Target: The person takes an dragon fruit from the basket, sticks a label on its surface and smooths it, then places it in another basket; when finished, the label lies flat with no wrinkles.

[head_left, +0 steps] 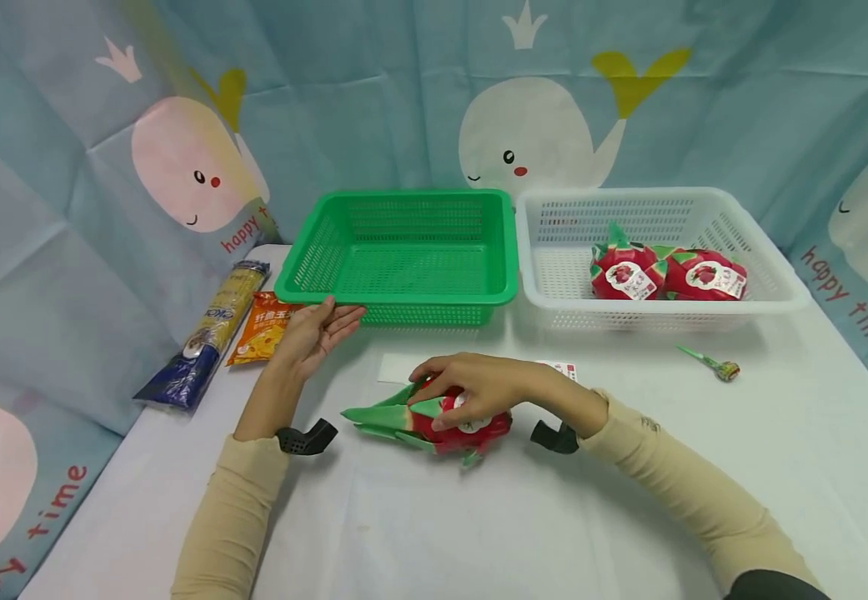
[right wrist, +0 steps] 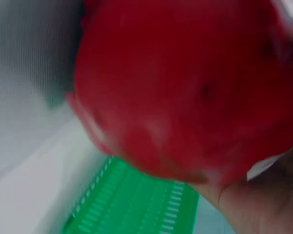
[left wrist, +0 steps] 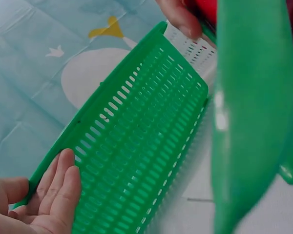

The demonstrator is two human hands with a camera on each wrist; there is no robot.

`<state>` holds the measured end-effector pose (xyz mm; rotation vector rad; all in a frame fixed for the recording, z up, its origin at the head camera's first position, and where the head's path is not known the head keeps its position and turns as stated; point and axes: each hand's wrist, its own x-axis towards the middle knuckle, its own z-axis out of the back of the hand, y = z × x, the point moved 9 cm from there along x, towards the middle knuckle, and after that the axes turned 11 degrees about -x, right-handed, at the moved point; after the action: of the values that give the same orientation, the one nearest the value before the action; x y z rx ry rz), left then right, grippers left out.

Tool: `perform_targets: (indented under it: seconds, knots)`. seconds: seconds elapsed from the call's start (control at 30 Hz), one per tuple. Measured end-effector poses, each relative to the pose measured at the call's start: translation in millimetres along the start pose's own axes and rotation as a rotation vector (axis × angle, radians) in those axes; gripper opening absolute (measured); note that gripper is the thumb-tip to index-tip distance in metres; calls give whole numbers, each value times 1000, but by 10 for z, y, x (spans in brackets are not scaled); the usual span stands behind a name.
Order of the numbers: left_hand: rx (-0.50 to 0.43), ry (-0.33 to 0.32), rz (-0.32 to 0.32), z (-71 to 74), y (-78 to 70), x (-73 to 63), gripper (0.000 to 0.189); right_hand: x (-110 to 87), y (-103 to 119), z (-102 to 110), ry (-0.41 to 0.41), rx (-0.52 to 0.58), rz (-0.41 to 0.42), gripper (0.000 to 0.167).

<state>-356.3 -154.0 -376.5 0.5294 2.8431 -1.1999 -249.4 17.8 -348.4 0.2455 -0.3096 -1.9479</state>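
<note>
My right hand [head_left: 474, 383] grips a red dragon fruit [head_left: 449, 440] with long green leaves from above, over the middle of the table. Its leaf end points left, and a round white label is partly covered by the fingers. In the right wrist view the fruit [right wrist: 185, 87] fills most of the picture. At the near left corner of the green basket [head_left: 403, 298], my left hand [head_left: 309, 337] holds the rim. The left wrist view shows the thumb on one side and the fingers [left wrist: 63, 200] against the slotted outer wall.
Right of the green basket stands a white basket [head_left: 666, 307] holding two labelled dragon fruits [head_left: 624, 271]. A lollipop [head_left: 726, 371] lies before it. An orange snack bag [head_left: 261, 329] and a long blue-and-yellow packet [head_left: 201, 342] lie left. White paper [head_left: 396, 367] lies behind the gripped fruit.
</note>
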Motion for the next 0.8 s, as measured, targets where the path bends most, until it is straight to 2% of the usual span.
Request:
perform_targets:
  seconds: [0.13, 0.23, 0.33, 0.43, 0.5, 0.6, 0.7, 0.73, 0.8]
  knots:
    - [4, 11, -5, -2, -3, 15, 28, -70, -30, 44, -38, 42, -22, 37]
    - [-1, 24, -2, 6, -8, 15, 27, -192, -85, 149, -87, 126, -47, 36]
    - [-9, 41, -3, 15, -16, 10, 28, -390, -171, 403, -171, 218, -83, 35]
    - [-6, 56, -6, 19, -26, 6, 27, -640, -318, 798, -312, 250, -167, 34]
    - [-3, 62, -8, 18, -29, 9, 28, -842, -496, 1063, -435, 249, -300, 34]
    - [7, 63, -14, 18, -34, 11, 28, -1164, -840, 1358, -632, 245, -583, 39]
    - [17, 70, -23, 13, -33, 10, 27, -1441, -1191, 1461, -820, 290, -833, 46]
    - [19, 73, -26, 11, -32, 10, 27, -1512, -1293, 1463, -871, 287, -895, 48]
    - [19, 85, -28, 5, -22, 9, 27, -1606, -1482, 1429, -955, 272, -963, 50]
